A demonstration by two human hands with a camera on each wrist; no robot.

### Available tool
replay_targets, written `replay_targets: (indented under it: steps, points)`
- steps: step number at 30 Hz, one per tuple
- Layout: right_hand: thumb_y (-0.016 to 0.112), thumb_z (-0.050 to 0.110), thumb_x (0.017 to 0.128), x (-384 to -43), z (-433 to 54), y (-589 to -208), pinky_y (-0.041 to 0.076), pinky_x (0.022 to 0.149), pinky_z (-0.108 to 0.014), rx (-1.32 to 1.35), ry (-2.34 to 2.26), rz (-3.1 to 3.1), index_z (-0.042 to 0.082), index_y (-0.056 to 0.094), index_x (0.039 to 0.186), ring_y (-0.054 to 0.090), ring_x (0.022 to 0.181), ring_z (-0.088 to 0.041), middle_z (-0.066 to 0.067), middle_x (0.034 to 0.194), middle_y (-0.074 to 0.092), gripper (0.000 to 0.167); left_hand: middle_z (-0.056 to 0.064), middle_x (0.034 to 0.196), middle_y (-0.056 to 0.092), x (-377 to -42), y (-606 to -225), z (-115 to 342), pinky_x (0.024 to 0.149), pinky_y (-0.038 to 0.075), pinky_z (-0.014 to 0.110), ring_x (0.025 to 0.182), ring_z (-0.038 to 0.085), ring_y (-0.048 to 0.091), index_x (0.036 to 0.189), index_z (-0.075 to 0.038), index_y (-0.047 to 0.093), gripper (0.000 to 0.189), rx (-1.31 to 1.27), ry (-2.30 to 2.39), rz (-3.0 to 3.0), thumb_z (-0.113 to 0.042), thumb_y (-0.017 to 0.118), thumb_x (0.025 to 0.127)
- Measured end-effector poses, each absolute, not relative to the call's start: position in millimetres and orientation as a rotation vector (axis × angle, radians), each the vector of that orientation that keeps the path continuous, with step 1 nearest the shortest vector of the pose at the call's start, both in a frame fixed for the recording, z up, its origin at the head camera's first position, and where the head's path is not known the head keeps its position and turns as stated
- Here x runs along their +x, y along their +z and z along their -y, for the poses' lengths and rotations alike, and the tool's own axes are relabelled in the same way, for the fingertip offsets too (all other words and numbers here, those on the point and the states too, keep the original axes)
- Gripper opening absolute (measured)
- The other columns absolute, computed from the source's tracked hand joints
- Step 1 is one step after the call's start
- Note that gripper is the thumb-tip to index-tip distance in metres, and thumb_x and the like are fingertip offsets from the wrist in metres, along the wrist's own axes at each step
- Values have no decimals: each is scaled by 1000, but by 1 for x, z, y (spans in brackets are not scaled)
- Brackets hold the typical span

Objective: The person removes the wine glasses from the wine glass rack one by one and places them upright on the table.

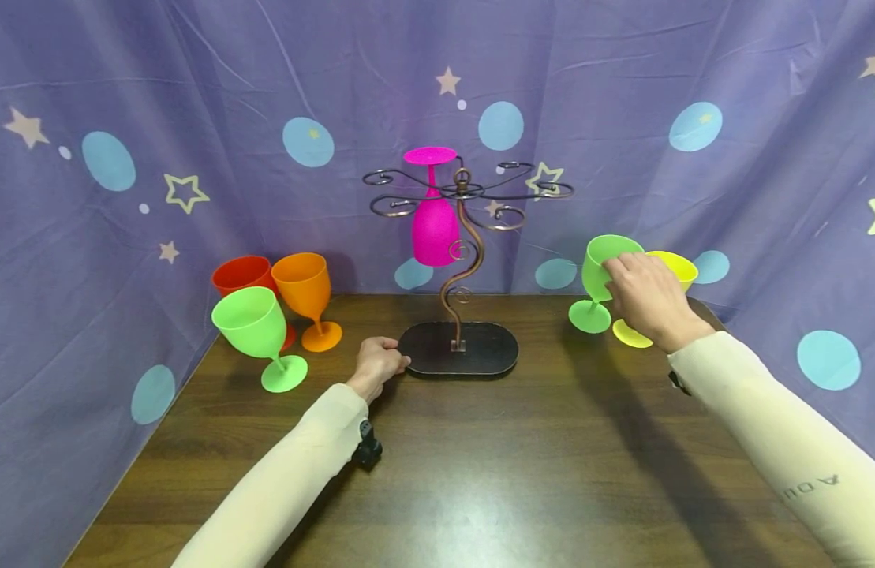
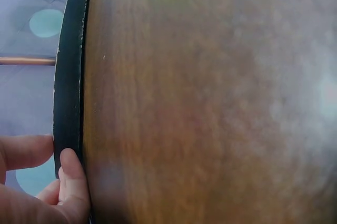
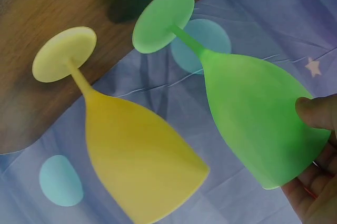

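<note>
A metal wine glass rack (image 1: 465, 276) with curled arms stands on a black oval base (image 1: 490, 351). From one of its left arms a magenta goblet (image 1: 435, 233) hangs upside down. My left hand (image 1: 380, 364) pinches the left end of that base; the left wrist view has thumb and fingers (image 2: 72, 166) on its edge. At the right, my right hand (image 1: 646, 300) grips the bowl of a green goblet (image 3: 253, 108) near the rim, thumb on one side and fingers on the other. Upright beside it stands a yellow goblet (image 3: 137, 150), partly hidden by the hand in the head view.
On the left of the wooden table (image 1: 451, 465) stand a red goblet (image 1: 233, 278), an orange goblet (image 1: 305, 284) and another green goblet (image 1: 256, 323), close together. A purple curtain (image 1: 380, 63) with stars and dots hangs right behind the table.
</note>
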State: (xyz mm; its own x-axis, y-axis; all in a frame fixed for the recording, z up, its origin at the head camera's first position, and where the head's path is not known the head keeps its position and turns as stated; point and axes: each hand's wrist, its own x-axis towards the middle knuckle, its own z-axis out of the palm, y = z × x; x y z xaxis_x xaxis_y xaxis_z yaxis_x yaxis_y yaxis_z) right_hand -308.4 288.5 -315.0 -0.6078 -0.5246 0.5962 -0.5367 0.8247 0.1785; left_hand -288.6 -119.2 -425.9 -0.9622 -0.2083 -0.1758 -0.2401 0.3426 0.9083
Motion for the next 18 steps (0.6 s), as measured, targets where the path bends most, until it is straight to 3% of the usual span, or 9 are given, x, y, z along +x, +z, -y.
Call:
replay_targets:
  steps: [18]
  points:
    - [67, -3, 76, -324, -296, -331, 44, 61, -47, 714, 73, 2520, -1, 55, 87, 53, 70, -32, -8, 73, 50, 16, 24, 108, 64, -289, -426, 119, 79, 54, 39, 74, 21, 67, 122, 7, 57, 46, -430, 1705, -2577, 3, 69, 78]
